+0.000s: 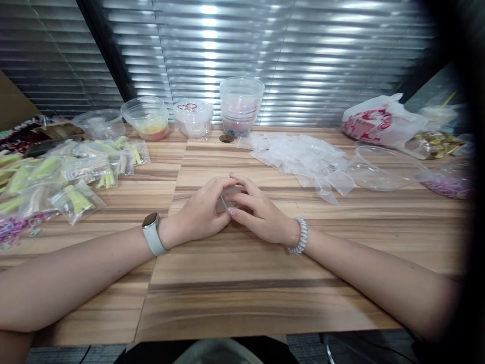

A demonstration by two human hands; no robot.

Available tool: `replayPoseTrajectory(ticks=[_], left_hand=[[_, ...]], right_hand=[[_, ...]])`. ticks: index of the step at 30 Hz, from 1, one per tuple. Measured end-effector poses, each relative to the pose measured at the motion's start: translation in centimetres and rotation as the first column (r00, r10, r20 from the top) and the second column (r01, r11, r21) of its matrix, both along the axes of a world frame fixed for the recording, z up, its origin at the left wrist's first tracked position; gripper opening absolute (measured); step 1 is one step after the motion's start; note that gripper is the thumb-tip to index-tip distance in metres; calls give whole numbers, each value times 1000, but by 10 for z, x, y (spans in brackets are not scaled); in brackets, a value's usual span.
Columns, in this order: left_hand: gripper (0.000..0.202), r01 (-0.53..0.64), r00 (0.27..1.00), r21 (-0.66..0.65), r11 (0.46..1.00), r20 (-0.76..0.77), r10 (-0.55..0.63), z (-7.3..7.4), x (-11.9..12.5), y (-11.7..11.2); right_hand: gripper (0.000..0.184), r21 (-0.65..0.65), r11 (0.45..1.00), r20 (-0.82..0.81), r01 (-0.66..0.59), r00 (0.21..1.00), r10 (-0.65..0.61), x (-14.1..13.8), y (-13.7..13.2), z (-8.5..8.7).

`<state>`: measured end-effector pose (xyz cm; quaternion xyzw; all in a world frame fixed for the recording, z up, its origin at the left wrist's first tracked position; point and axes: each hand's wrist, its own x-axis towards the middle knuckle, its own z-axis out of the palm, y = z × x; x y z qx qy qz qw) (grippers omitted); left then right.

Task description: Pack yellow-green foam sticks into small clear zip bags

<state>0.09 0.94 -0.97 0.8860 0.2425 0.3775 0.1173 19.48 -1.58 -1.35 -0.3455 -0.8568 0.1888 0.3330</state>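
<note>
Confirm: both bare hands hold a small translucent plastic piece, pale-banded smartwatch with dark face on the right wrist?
Wrong wrist: the head view shows the pale-banded smartwatch with dark face on the left one. The rest holds: left hand and right hand hold the small translucent plastic piece.

Left hand beside right hand; fingers bent; forearms converging

Brown-striped table, whitish held plastic, pale-grey watch strap, red-on-white bag
</note>
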Motion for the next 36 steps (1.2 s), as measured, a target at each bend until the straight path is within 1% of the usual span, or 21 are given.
replayPoseTrajectory(ticks=[4, 9, 12, 15, 19, 24, 28, 32, 36], left_hand=[[58, -8, 1000, -23, 1000, 16, 8, -2, -1, 1], [63, -100, 995, -90, 991, -3, 100, -2, -3, 3], [67, -136, 991, -126, 983, -34, 133, -1, -2, 4], [58, -150, 988, -152, 977, -49, 144, 1, -2, 4], [45, -143, 990, -169, 975, -41, 138, 1, -1, 5], [38, -113, 993, -142, 983, 3, 114, 1, -1, 6], [31, -103, 994, -129, 986, 9, 105, 2, 0, 6], [23, -69, 997, -111, 991, 32, 72, 2, 0, 7], [16, -61, 997, -77, 995, 45, 65, 3, 1, 7]], right_hand=[[28, 26, 1000, -8, 1, 1000, -1, -1, -1, 3], [24, 95, 995, -56, 11, 998, -6, -1, -4, 5], [25, 111, 994, -67, 19, 998, -11, -1, -4, 6], [28, 120, 991, -66, 50, 997, -43, 0, -4, 5], [29, 127, 991, -42, 43, 998, -38, 0, -5, 5], [30, 128, 991, -26, 41, 999, -38, 1, -5, 6], [30, 139, 990, -33, 38, 999, -34, 0, -5, 6], [28, 143, 989, -41, 39, 999, -34, -1, -4, 5], [27, 140, 990, -35, 35, 999, -31, -1, -4, 5]])
